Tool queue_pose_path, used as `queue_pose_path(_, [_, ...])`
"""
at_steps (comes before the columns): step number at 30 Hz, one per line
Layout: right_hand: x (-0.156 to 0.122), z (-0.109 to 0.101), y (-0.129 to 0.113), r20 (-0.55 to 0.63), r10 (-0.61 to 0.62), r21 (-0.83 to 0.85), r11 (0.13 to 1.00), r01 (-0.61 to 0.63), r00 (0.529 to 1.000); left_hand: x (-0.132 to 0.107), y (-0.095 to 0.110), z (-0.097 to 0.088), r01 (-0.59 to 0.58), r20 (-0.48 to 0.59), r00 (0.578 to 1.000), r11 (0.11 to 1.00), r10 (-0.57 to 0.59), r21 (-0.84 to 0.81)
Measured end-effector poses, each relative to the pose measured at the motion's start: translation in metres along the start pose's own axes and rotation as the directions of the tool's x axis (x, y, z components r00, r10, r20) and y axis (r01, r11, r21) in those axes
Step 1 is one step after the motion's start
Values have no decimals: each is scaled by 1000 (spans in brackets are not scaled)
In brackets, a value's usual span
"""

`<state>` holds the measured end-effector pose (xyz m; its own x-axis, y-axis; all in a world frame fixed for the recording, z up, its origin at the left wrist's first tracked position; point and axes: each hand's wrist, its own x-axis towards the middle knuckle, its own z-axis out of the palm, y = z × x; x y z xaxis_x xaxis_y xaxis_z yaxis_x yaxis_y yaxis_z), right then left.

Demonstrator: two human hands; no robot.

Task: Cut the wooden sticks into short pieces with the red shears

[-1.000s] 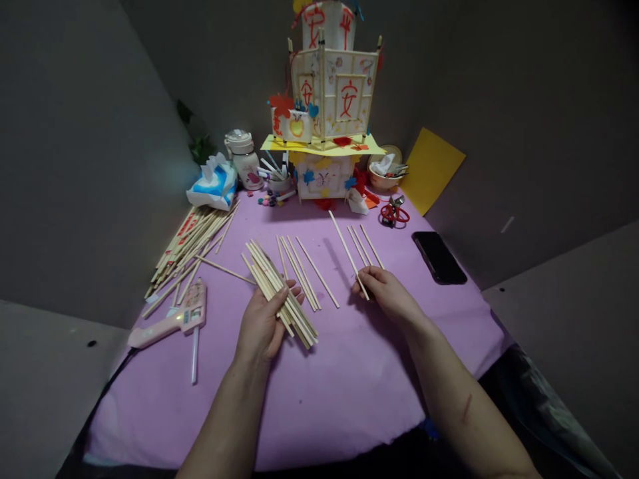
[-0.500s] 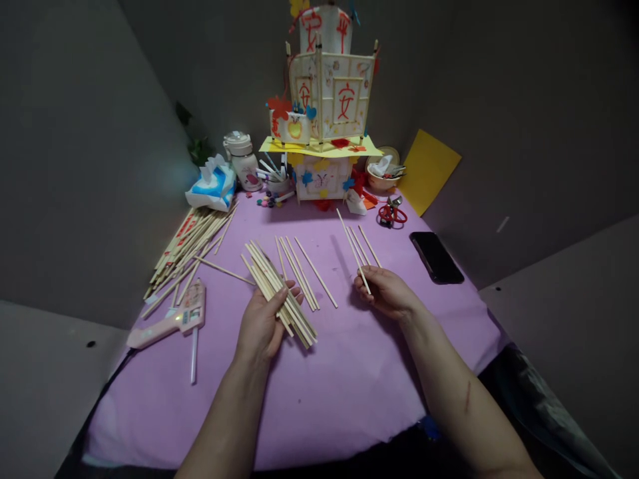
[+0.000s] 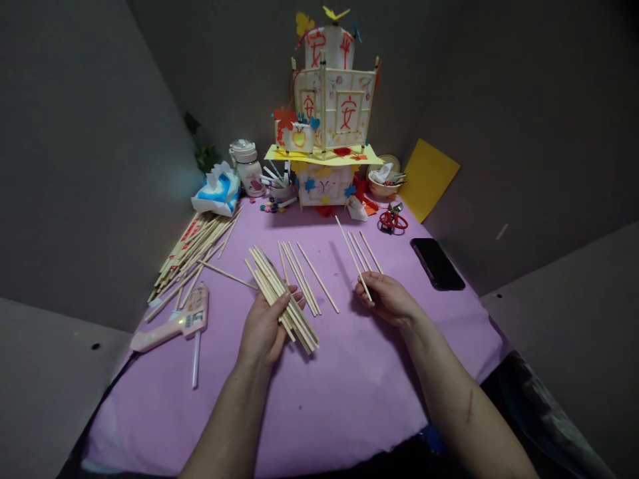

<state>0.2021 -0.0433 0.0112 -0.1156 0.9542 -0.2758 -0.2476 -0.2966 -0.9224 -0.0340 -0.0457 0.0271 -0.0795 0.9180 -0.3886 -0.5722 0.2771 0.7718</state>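
Observation:
My left hand (image 3: 264, 326) is closed round a bundle of thin wooden sticks (image 3: 279, 296) that fans out over the purple cloth (image 3: 339, 392). My right hand (image 3: 389, 299) pinches one long wooden stick (image 3: 352, 256) near its lower end; the stick points up and to the left. Two shorter sticks (image 3: 367, 251) lie just beyond that hand. A small group of loose sticks (image 3: 304, 276) lies between my two hands.
A large pile of sticks (image 3: 194, 249) lies at the left, with a pink glue gun (image 3: 172, 326) below it. At the back stand a decorated paper lantern tower (image 3: 329, 126), a tissue pack (image 3: 217, 193), a bottle (image 3: 247, 166), a bowl (image 3: 384, 179), red scissors (image 3: 393, 218), a yellow sheet (image 3: 429, 176) and a black phone (image 3: 436, 264).
The single stick in my right hand has slid down a little towards me. The camera has tilted slightly, so more of the lantern's top shows. My left hand has kept its bundle.

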Motion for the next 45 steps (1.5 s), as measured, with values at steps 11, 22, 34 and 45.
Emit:
queue_pose_path(11, [4,-5,8,-73,-70,-144,988,58,995,0,-1,-1,-1,9,1000,1000,1,2])
queue_pose_path(22, [7,27,15,-43,-370,-973,228,45,928,3,-4,-2,-19,0,1000,1000,19,24])
queue_pose_path(34, [-5,-32,0,-256,-489,-954,265,-138,834,4,-4,-1,-8,1,1000,1000,8,21])
queue_pose_path(45, [-2,-25,6,-336,-371,-939,203,-277,866,5,-5,-3,6,-2,1000,1000,-6,1])
